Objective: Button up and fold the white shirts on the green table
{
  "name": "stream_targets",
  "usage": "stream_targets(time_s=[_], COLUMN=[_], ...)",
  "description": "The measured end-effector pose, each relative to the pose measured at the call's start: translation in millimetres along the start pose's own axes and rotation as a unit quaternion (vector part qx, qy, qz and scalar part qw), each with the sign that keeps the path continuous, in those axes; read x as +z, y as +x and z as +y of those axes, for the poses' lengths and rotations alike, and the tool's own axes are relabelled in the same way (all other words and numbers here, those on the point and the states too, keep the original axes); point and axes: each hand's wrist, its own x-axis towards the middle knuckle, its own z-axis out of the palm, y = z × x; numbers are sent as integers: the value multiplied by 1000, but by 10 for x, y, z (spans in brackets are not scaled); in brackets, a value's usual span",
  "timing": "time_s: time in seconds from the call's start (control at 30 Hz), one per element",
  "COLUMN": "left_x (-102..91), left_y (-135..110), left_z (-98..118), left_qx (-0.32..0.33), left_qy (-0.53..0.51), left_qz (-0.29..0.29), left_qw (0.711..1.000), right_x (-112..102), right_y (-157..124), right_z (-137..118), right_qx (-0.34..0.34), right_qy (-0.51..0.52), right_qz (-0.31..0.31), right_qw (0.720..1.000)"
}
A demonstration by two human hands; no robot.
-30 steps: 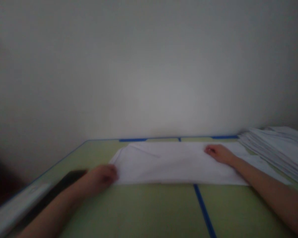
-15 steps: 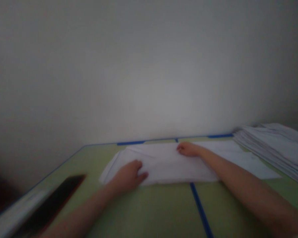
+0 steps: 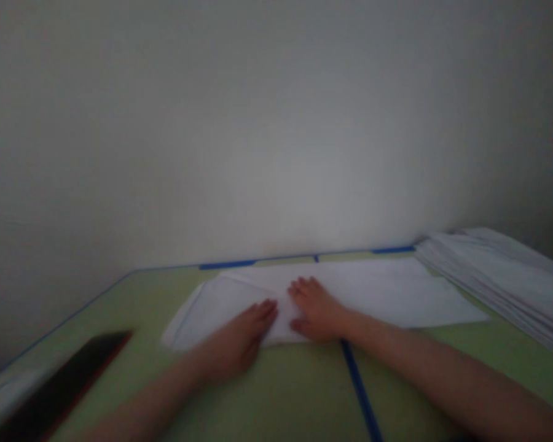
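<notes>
A long, folded white sheet (image 3: 373,291) lies flat across the green table; the blur does not show whether it is cloth or paper. Its left end has slanting fold edges. My right hand (image 3: 316,310) rests palm down on the middle of the sheet with its fingers spread. Just left of it, my left hand (image 3: 246,334) lies on the near part of the sheet, fingers stretched out toward the right hand. Neither hand grips anything that I can see.
A stack of white sheets (image 3: 498,264) stands at the right. On the left lies a dark flat object with a red edge (image 3: 69,380), beside a whitish blurred thing (image 3: 9,393). Blue strips mark the green table (image 3: 276,399). A grey wall (image 3: 276,135) rises behind.
My right hand has come left and nearer, from a curled pose to flat with spread fingers. The sheet's right part looks smoother. The view has turned slightly right.
</notes>
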Motion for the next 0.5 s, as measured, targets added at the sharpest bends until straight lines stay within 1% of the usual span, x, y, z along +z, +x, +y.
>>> stream_targets(time_s=[0.07,0.1,0.17,0.23,0.3,0.37,0.5], left_x=[22,30,42,50,58,67,85], left_y=[1,-5,-29,-57,-80,-94,-99], left_z=[-42,-70,-126,-172,-203,-227,-271], left_qx=[1,-2,-4,0,5,2,-6], left_qy=[8,11,14,15,18,23,33], left_qz=[-8,-8,-6,-3,-5,-12,-26], left_qw=[1000,1000,1000,1000,1000,1000,999], right_x=[75,87,53,-49,-192,-356,-683], right_y=[-50,-80,-175,-337,-576,-885,-1594], right_z=[-140,-146,-41,186,494,842,1506], right_qx=[0,8,22,28,40,72,144], right_qy=[13,19,26,28,22,7,-28], right_qz=[-23,-35,-53,-66,-77,-86,-94], right_qw=[1000,999,998,997,996,994,985])
